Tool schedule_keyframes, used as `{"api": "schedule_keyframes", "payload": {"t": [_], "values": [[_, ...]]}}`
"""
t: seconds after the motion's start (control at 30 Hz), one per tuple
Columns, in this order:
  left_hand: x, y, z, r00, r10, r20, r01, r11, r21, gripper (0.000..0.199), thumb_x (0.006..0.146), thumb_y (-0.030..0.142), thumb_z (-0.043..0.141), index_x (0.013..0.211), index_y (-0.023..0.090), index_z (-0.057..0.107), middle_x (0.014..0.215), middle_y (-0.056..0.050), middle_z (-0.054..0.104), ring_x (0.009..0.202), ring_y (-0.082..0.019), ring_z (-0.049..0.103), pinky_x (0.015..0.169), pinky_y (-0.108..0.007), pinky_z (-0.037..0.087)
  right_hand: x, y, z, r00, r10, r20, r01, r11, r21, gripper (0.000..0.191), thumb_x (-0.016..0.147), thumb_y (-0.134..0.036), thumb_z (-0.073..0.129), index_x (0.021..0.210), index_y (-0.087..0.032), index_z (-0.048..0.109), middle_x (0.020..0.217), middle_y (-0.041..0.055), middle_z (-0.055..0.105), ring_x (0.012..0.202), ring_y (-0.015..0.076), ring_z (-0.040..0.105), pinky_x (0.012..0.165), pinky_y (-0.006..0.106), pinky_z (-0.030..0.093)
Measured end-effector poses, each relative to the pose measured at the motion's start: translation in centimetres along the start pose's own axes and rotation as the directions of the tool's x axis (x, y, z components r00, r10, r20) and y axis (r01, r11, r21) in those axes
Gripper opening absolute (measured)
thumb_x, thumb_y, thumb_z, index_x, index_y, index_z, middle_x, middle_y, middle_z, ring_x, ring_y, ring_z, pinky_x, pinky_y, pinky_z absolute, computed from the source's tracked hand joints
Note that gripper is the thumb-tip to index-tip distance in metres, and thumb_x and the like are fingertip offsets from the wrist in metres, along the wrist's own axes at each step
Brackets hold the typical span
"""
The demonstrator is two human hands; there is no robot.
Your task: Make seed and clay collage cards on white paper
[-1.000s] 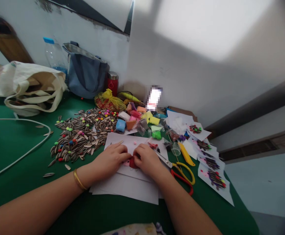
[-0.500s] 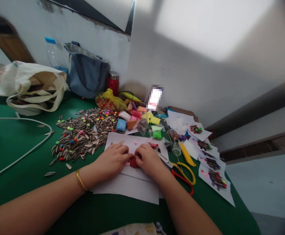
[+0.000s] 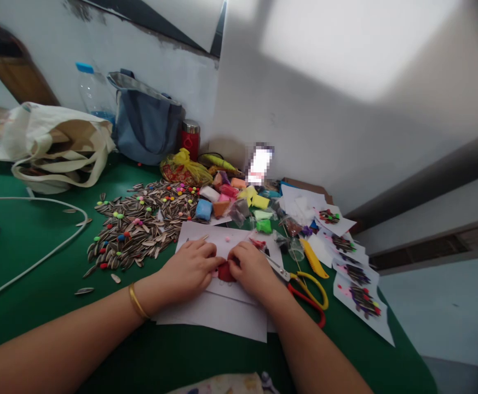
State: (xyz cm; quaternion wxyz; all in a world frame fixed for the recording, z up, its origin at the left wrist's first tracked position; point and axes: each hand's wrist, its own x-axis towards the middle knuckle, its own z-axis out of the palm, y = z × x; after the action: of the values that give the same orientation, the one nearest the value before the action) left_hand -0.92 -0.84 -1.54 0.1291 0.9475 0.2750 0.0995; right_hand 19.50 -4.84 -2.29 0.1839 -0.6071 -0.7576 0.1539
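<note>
A flattened patch of dark red modelling clay (image 3: 224, 272) lies on a white sheet of paper (image 3: 191, 234), with a bit of pink beside it and faint drawn lines below. My left hand (image 3: 194, 268) rests on the sheet with its fingers stretched out, the index fingertip at the clay's upper left edge. Curled fingers of my right hand (image 3: 247, 269) press on the clay's right edge, partly hiding it. Close to my right hand lie scissors (image 3: 308, 293) with yellow and red handles. A small pink ball (image 3: 228, 239) sits higher on the sheet.
Left of the sheet spreads a pile of sunflower seeds (image 3: 148, 227) with coloured balls. Bagged clay packs (image 3: 239, 202) stand behind, near a phone (image 3: 260, 164). On the right are a yellow cutter (image 3: 315, 259) and seed-covered papers (image 3: 364, 298). A white cable (image 3: 58, 251) curves at left.
My right hand has shifted very slightly at the clay, and a little more of the dark red patch shows. The left hand stays nearly in place.
</note>
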Motion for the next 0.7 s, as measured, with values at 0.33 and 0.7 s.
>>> {"api": "schedule_keyframes", "payload": {"t": [0.33,0.7], "values": [[0.0,0.3,0.3,0.999,-0.009,-0.032,0.009,1.0,-0.001,0.037,0.087,0.023,0.053,0.121,0.031,0.064,0.104,-0.006,0.057,0.111,-0.029,0.052,0.099,-0.047,0.037,-0.2,0.1,-0.4,0.999,0.029,0.02,-0.029,1.0,0.005,0.009,0.084,-0.011,0.061,0.084,-0.019,0.065,0.089,0.0032,0.061,0.087,0.0173,0.056,0.079,0.029,0.042],[0.0,0.0,0.4,1.0,0.0,-0.031,0.0,1.0,-0.004,0.034,0.091,0.025,0.05,0.122,0.031,0.063,0.105,-0.006,0.056,0.113,-0.029,0.052,0.1,-0.047,0.038,-0.8,0.1,-1.3,0.991,0.109,0.082,-0.118,0.985,0.123,0.011,0.084,-0.012,0.057,0.082,-0.021,0.064,0.083,0.0001,0.066,0.075,0.0148,0.057,0.067,0.026,0.037]]}}
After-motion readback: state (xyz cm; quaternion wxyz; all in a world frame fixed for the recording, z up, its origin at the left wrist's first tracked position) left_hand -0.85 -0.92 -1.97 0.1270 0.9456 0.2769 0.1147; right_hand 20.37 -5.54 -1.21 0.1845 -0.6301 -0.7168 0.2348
